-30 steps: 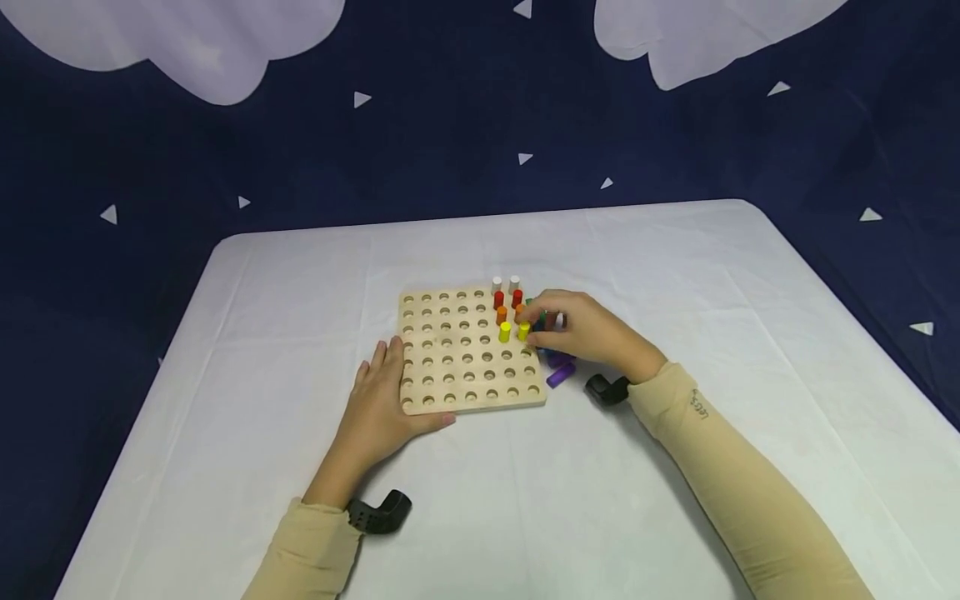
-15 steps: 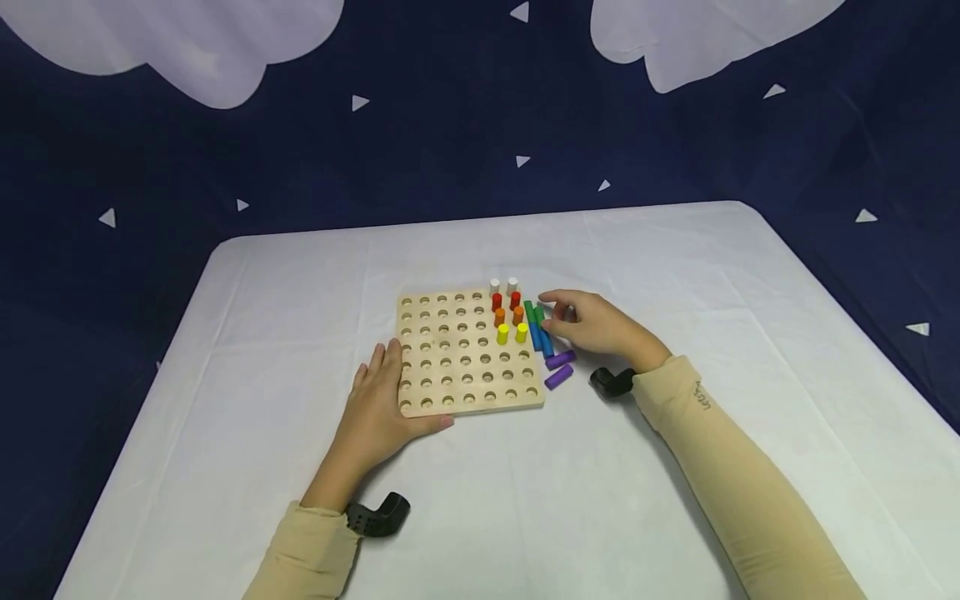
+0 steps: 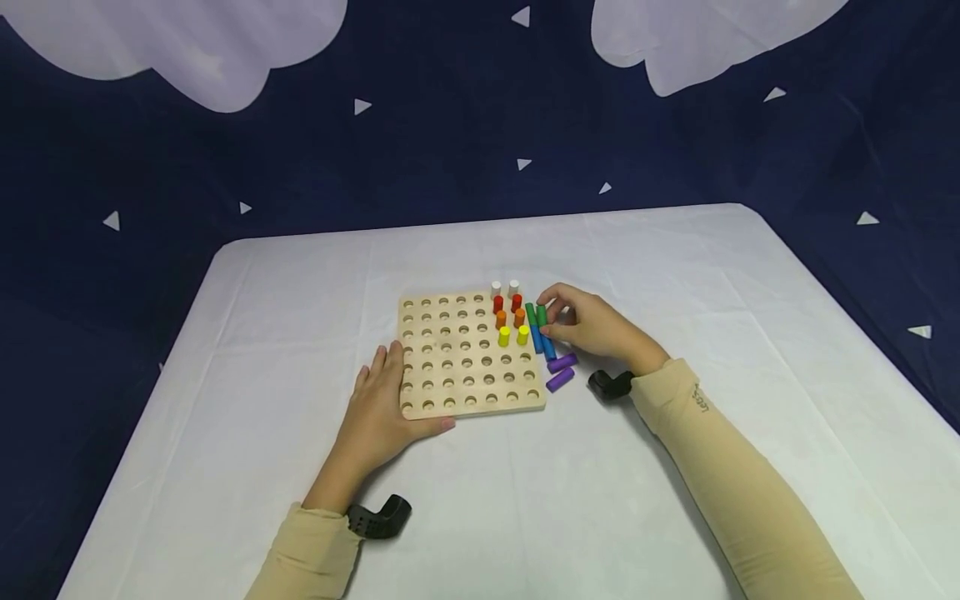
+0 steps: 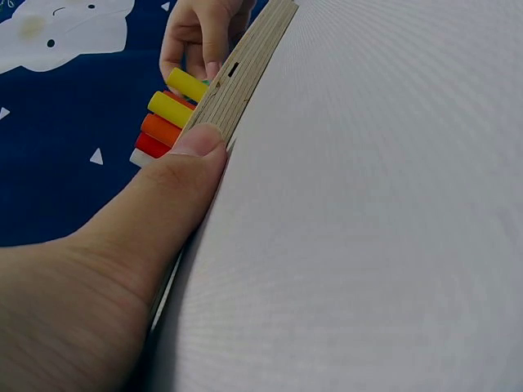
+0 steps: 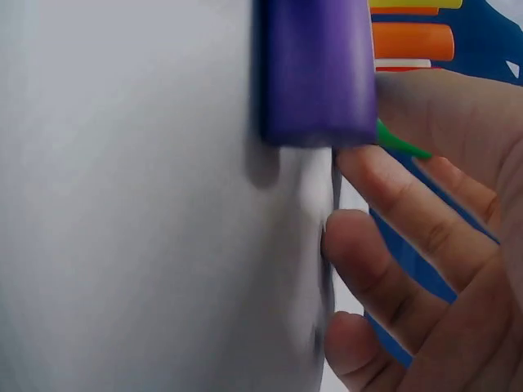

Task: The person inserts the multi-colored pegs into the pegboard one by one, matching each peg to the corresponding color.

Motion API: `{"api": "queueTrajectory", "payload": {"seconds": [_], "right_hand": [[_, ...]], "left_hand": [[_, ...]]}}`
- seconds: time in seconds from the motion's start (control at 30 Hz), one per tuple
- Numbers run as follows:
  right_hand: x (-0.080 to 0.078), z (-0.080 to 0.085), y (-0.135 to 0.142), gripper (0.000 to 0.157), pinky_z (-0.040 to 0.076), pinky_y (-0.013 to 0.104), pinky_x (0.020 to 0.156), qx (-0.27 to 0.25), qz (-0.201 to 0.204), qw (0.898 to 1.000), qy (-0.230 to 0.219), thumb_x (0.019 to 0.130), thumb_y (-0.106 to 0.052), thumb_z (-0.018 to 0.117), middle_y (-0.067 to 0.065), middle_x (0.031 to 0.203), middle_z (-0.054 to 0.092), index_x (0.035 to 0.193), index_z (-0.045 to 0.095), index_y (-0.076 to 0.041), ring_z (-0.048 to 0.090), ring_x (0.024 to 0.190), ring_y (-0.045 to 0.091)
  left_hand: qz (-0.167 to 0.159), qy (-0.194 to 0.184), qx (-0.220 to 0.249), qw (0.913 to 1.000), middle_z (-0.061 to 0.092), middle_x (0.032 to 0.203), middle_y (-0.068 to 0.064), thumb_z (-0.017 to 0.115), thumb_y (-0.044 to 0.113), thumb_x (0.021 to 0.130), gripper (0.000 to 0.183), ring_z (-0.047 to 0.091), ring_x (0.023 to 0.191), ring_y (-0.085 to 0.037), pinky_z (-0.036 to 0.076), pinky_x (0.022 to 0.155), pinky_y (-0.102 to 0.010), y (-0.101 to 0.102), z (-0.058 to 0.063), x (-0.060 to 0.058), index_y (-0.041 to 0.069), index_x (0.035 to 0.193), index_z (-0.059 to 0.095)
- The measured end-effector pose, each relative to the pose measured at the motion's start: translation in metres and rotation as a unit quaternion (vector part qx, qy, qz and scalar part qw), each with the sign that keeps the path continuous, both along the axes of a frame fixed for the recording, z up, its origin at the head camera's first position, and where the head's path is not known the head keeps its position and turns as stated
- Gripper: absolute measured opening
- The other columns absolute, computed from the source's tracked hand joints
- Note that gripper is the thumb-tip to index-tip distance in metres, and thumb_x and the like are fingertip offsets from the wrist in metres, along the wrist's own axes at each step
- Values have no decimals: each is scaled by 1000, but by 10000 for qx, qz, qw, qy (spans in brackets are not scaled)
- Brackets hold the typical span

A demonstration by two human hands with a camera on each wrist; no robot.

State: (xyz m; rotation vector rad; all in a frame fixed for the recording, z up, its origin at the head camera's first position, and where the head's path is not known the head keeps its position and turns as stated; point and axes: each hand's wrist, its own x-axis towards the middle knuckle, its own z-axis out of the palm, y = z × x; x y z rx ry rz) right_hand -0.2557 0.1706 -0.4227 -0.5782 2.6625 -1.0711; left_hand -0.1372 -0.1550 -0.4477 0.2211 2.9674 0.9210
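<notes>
A square wooden pegboard [image 3: 457,354] with rows of round holes lies on the white table. My left hand [image 3: 380,412] steadies its near left corner, fingers along the left side. The thumb [image 4: 196,140] presses the front edge in the left wrist view. White, red, orange and yellow pegs [image 3: 504,337] stand in pairs on the board's right part. Just beyond the right side, my right hand [image 3: 592,323] pinches a green peg [image 3: 542,315] by its ends between thumb and index finger. Another green peg [image 3: 530,313] lies beside it.
Two blue pegs [image 3: 536,339] lie near the green ones. Closer to me are two purple pegs [image 3: 560,380]; one purple peg [image 5: 319,73] looms large in the right wrist view. White tablecloth [image 3: 300,292] surrounds the board, and a dark blue backdrop [image 3: 435,158] hangs behind.
The right hand has left the standing orange and yellow pegs, moved right off the board and closed its fingertips on a loose green peg. The left hand has stayed at the board.
</notes>
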Motion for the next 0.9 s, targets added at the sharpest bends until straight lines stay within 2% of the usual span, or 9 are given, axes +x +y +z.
{"api": "queueTrajectory", "payload": {"seconds": [0.33, 0.67, 0.9], "right_hand": [[1, 1, -3, 37, 49, 30, 67, -64, -41, 9999, 134, 90, -16, 74, 4, 103, 66, 123, 58, -19, 55, 74, 20], [9, 3, -2, 35, 46, 26, 60, -353, -210, 9960, 791, 89, -19, 75, 1, 99, 69, 121, 59, -18, 54, 72, 19], [30, 9, -11, 33, 44, 24, 57, -667, 271, 9913, 1104, 87, -19, 78, -3, 97, 71, 116, 63, -17, 53, 72, 17]], "left_hand": [[8, 6, 28, 10000, 14, 166, -20, 83, 68, 62, 139, 7, 155, -36, 6, 127, -53, -1, 0, 1, 1, 159, 9], [11, 28, 30, 10000, 14, 165, -20, 83, 67, 62, 139, 8, 155, -36, 6, 127, -52, 0, 0, 0, 0, 159, 10], [23, 1, 74, 10000, 15, 165, -18, 84, 66, 61, 139, 8, 155, -35, 6, 127, -52, 1, 1, 0, 0, 159, 10]]}}
